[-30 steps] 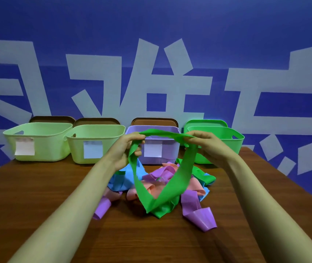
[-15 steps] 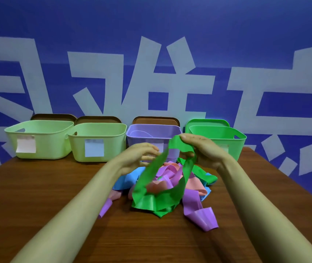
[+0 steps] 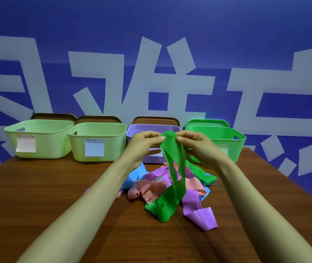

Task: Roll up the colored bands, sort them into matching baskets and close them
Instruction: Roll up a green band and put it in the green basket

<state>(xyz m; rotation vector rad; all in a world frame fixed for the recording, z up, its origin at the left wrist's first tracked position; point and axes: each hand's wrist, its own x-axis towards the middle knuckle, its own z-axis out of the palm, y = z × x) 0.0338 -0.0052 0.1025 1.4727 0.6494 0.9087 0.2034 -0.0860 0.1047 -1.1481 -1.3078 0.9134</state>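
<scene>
Counted 4 open plastic baskets in a row along far edge of brown wooden table [image 3: 37,196], backed by blue wall w/ white characters.

L to R:
- Found pale-green basket [image 3: 56,147] w/ pinkish paper label [image 3: 26,144].
- Then second pale-green basket [image 3: 113,150] w/ white paper label [image 3: 94,149].
- Then purple basket [image 3: 135,128], front partly behind hands.
- Then bright green basket [image 3: 234,147].

Counted 4 lids stood on edge behind, 1 per basket: left brown lid [image 3: 53,116], mid brown lid [image 3: 98,118], third brown lid [image 3: 156,120], green lid [image 3: 206,122].

Left hand [image 3: 142,145] and right hand [image 3: 198,147]: each pinching top of flat green band [image 3: 174,162] betw. thumb and forefinger, fingertips nearly meeting, level w/ purple basket rim. Band hanging doubled, lower end bunched on wood at near side of heap.

Heap in front of purple and bright green baskets. Contact w/ them: cannot tell. Seen in it:
- blue band [image 3: 135,175]
- pink band [image 3: 151,190]
- purple band [image 3: 198,211]
- second green band [image 3: 198,171]

Count per colour: cannot tell, too tangled.

Room: broad bare wood from left table edge to heap, more along near side under both forearms. Narrower bare strip betw. heap and right table edge.
</scene>
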